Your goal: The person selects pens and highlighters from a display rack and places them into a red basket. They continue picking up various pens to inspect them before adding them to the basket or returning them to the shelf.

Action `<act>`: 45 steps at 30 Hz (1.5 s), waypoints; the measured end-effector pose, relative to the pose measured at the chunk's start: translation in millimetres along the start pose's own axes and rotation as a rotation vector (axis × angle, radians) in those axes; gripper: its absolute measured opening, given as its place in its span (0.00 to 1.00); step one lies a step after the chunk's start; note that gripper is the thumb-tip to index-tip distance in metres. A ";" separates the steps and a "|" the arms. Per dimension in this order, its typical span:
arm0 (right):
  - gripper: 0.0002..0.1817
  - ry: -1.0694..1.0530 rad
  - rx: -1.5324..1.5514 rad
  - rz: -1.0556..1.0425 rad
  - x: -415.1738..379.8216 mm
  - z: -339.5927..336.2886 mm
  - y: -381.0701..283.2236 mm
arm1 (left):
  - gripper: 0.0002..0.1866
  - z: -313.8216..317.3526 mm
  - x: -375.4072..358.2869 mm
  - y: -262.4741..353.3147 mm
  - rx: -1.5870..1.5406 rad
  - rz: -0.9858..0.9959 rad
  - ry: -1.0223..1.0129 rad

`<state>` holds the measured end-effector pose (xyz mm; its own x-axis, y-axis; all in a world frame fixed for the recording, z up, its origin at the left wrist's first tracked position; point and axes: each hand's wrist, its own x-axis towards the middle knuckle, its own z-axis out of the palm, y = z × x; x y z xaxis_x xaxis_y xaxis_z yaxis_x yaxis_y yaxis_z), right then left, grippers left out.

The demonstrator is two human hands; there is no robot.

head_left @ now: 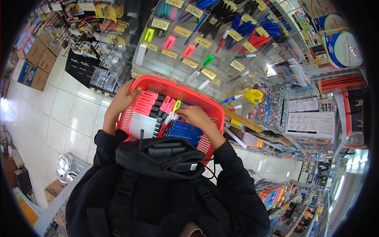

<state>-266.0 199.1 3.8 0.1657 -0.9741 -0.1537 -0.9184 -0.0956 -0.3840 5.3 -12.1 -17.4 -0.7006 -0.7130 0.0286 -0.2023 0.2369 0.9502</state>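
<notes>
A red plastic basket (173, 86) is held in front of my body, against the shelf. My left hand (123, 98) grips its left rim, with the thumb over the edge. Inside lie pink highlighters (147, 102), a yellow highlighter (177, 104), white markers with dark ends (142, 123) and a pile of blue pens (183, 132). My right hand (194, 117) reaches in over the right side. Its fingers are bent together beside the yellow highlighter and some white pens; what they hold, if anything, is hidden.
A clear pen display (158, 63) with price tags stands just beyond the basket, holding highlighters, markers and pens. A black bag (158, 152) hangs on my chest at the basket's near edge. Cardboard boxes (37, 61) stand on the tiled floor at left.
</notes>
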 end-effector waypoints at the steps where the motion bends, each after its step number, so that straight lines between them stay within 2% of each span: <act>1: 0.13 0.017 0.000 0.012 -1.7 2.6 3.4 | 0.19 0.7 0.9 1.3 0.011 0.004 0.008; 3: 0.13 0.072 0.032 0.045 -4.1 -4.5 6.3 | 0.19 0.5 2.3 5.0 0.013 -0.002 0.016; 8: 0.12 0.348 0.260 0.095 -4.6 -101.9 -23.8 | 0.19 -1.0 2.7 5.3 -0.040 -0.027 -0.041; 10: 0.11 0.563 0.282 0.198 -9.2 -143.8 -33.8 | 0.18 -1.1 2.2 7.4 -0.022 -0.024 -0.033; 14: 0.10 1.119 0.212 0.183 -15.6 -216.1 -4.3 | 0.17 -0.7 1.1 14.5 -0.064 -0.010 -0.025; 16: 0.12 1.329 0.189 0.249 -13.3 -249.3 18.9 | 0.17 -2.0 -0.3 23.6 -0.027 -0.008 -0.019; 19: 0.13 1.335 0.021 0.431 -8.2 -282.5 49.5 | 0.17 -2.0 -1.0 25.9 -0.020 -0.027 -0.019; 23: 0.17 1.045 -0.331 0.408 3.9 -292.4 105.6 | 0.17 -2.2 1.3 19.5 0.018 0.005 -0.006; 26: 0.15 0.950 -0.306 0.627 24.5 -287.2 85.0 | 0.17 -1.8 1.2 17.8 0.008 0.001 -0.008; 29: 0.15 0.896 -0.390 0.707 36.0 -285.9 83.3 | 0.17 -1.2 2.7 8.5 -0.021 -0.001 -0.018; 32: 0.13 1.042 -0.319 0.680 36.6 -280.2 89.9 | 0.17 -1.1 2.5 11.6 -0.009 0.017 -0.007; 35: 0.14 1.307 -0.273 0.458 23.5 -284.2 90.6 | 0.17 -0.1 1.4 8.2 -0.030 0.023 -0.001; 38: 0.13 1.579 -0.001 0.320 9.8 -288.1 48.3 | 0.17 2.4 2.8 2.2 -0.077 -0.010 -0.014; 40: 0.13 1.611 0.526 0.084 -1.8 -281.4 20.9 | 0.16 0.5 1.1 12.2 -0.049 -0.020 -0.004; 41: 0.13 1.602 0.789 -0.044 -6.7 -273.8 10.1 | 0.16 -0.2 0.8 17.5 -0.045 -0.016 -0.012; 44: 0.13 1.363 1.443 -0.140 -21.4 -235.7 -18.5 | 0.17 0.1 0.6 20.2 -0.017 -0.030 -0.004; 45: 0.13 1.305 1.478 -0.142 -24.0 -223.6 -25.6 | 0.18 -1.0 0.4 21.4 -0.015 -0.050 -0.021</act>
<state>-326.9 179.2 220.8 -0.7527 -0.5741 0.3222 0.1526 -0.6282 -0.7630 1.4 -8.0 3.3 -0.7040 -0.7097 -0.0256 -0.2272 0.1909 0.9550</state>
